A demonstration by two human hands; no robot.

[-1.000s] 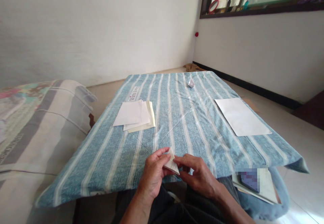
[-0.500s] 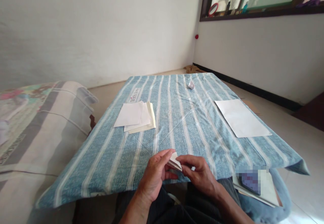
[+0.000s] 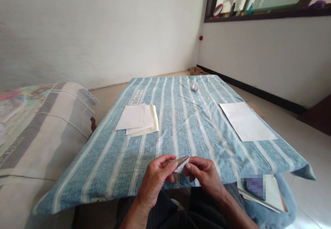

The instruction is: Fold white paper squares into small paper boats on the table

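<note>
A small piece of folded paper [image 3: 181,165] is held between my two hands, close to the near edge of the table. My left hand [image 3: 159,172] pinches its left side with thumb and fingers. On the other side, my right hand [image 3: 203,173] grips the paper's right corner between thumb and forefinger. The paper's upper face looks greyish, and the side below is pale with faint marks. Fingers cover part of its shape. Far back on the table stands a small folded paper piece [image 3: 194,87].
Several paper sheets [image 3: 133,117] lie overlapped on the striped tablecloth [image 3: 108,153]. At the right lies a large white sheet [image 3: 248,122]. A blurred dark phone-like item [image 3: 254,186] rests on papers over a blue stool [image 3: 289,201]. A covered bed [image 3: 67,118] stands at left.
The folded paper has been turned in my hands, so its tip now points up and right. My left hand has shifted slightly, and my right fingers have moved to the paper's right corner.
</note>
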